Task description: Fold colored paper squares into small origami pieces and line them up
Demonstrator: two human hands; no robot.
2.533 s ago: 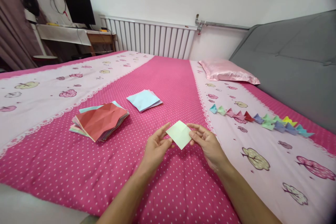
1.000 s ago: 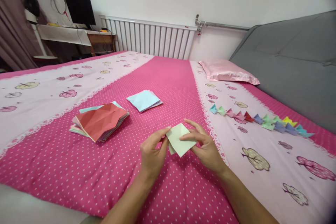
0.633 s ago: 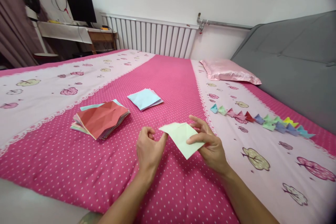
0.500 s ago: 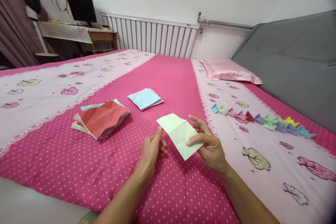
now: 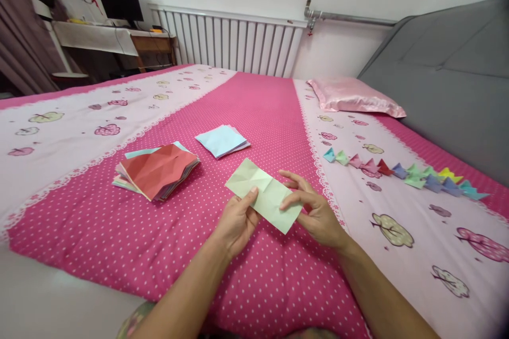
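Observation:
A pale green sheet of origami paper (image 5: pixel 262 186), marked with fold creases, is held above the pink dotted bedspread. My left hand (image 5: pixel 239 222) pinches its lower left edge, thumb on top and fingers beneath. At the right end my right hand (image 5: pixel 314 212) grips the paper between thumb and fingers, with the index finger raised apart. To the left lies a thick stack of creased paper (image 5: pixel 161 169) with a red sheet on top. Beyond my hands sits a smaller stack of paper (image 5: pixel 222 140), light blue uppermost.
A row of small folded paper boats (image 5: pixel 413 176) in several colours runs along the right side of the bed (image 5: pixel 262 100). Behind them are a pink pillow (image 5: pixel 356 96) and a grey headboard (image 5: pixel 449 58). A radiator (image 5: pixel 234 42) stands at the far wall.
My left hand has moved onto the green paper and now grips it; before, its thumb was only at the left corner. The paper now lies flatter. The camera view has tilted downward.

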